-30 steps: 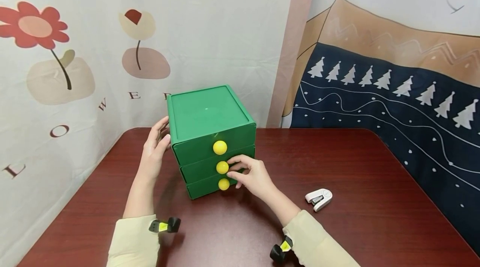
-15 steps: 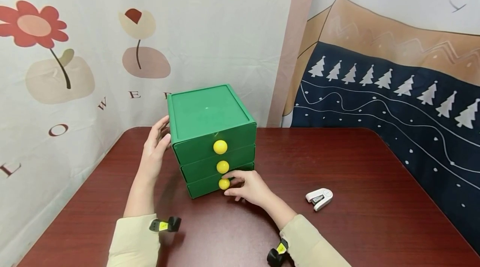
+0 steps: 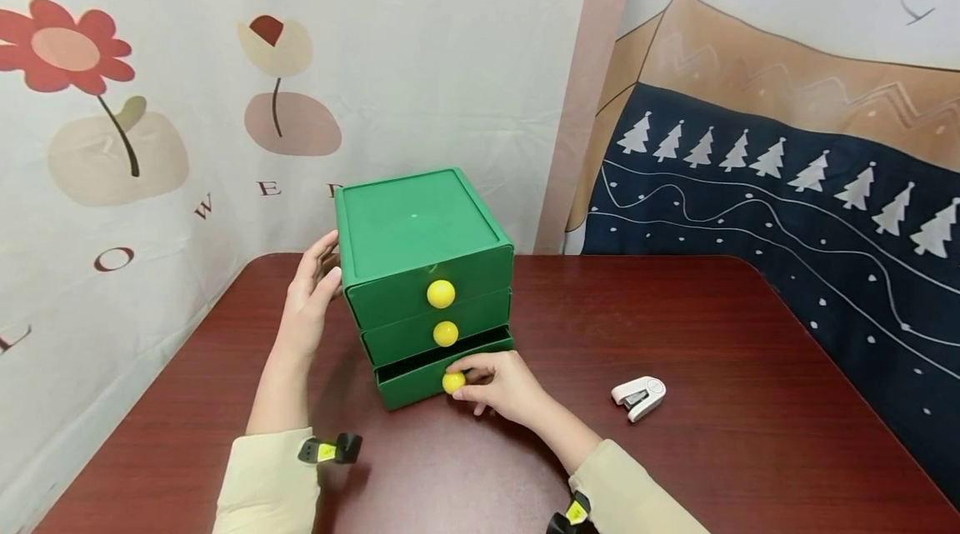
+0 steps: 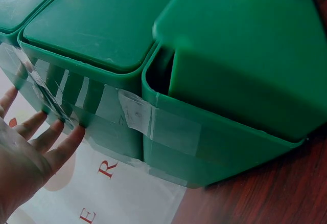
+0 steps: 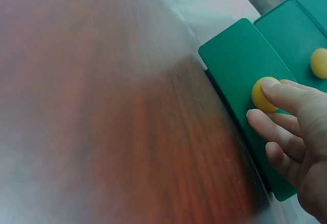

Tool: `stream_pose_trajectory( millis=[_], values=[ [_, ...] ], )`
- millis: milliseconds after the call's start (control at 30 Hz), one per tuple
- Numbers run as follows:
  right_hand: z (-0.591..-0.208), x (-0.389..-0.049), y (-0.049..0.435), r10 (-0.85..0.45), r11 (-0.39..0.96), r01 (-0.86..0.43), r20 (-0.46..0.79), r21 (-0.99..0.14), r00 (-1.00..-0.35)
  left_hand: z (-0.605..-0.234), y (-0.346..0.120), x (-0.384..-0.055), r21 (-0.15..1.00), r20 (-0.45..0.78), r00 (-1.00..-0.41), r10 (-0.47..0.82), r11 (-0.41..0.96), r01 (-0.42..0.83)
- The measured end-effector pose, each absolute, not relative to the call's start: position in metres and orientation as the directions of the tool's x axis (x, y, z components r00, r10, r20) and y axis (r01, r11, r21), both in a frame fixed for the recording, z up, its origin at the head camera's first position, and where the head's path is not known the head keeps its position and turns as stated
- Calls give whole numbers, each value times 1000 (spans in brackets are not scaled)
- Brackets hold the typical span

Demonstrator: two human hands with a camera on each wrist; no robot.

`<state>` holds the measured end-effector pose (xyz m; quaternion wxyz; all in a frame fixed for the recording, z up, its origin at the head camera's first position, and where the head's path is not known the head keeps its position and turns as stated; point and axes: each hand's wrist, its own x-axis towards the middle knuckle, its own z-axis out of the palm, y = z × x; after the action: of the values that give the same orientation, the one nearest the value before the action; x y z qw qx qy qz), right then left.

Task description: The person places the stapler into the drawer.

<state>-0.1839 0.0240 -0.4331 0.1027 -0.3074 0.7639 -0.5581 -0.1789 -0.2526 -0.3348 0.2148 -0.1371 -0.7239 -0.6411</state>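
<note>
A green drawer unit [image 3: 416, 226] with three drawers stands on the table, a round yellow knob on each front. The bottom drawer [image 3: 412, 382] is pulled partway out, with a dark gap showing above its front. My right hand [image 3: 506, 388] pinches the bottom yellow knob [image 5: 263, 95] between thumb and fingers. Against the unit's left side rests my left hand [image 3: 307, 292], its fingers extended. In the left wrist view those fingertips [image 4: 76, 132] touch the side wall, where clear tape [image 4: 135, 114] runs across the drawer casings.
A white stapler [image 3: 638, 397] lies on the dark red table [image 3: 637, 317], right of the drawer unit. Printed curtains [image 3: 450, 59] hang behind and beside the table.
My right hand has moved down from beside the middle knob to the bottom knob and drawn the bottom drawer out toward me. The left hand has stayed at the unit's side.
</note>
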Motion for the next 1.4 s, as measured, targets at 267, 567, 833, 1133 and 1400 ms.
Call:
stream_pose_trajectory(
  millis=[267, 567, 833, 1133, 1400],
  values=[
    [-430, -164, 37, -622, 192, -324, 140, -926, -770, -334, -252, -178, 873, 481, -873, -80, 138, 468],
    [-426, -143, 50, -636, 165, -318, 146, -934, -758, -333, -252, -178, 872, 480, -874, -77, 147, 466],
    [-426, -139, 57, -661, 157, -338, 155, -928, -734, -333, -252, -178, 874, 477, -875, -80, 145, 463],
    [-419, -144, 84, -710, 163, -536, 278, -828, -647, -334, -252, -178, 875, 476, -876, -75, 134, 465],
    [-407, -152, 125, -680, 188, -639, 371, -746, -632, -334, -252, -178, 871, 485, -871, -73, 131, 474]
  ],
)
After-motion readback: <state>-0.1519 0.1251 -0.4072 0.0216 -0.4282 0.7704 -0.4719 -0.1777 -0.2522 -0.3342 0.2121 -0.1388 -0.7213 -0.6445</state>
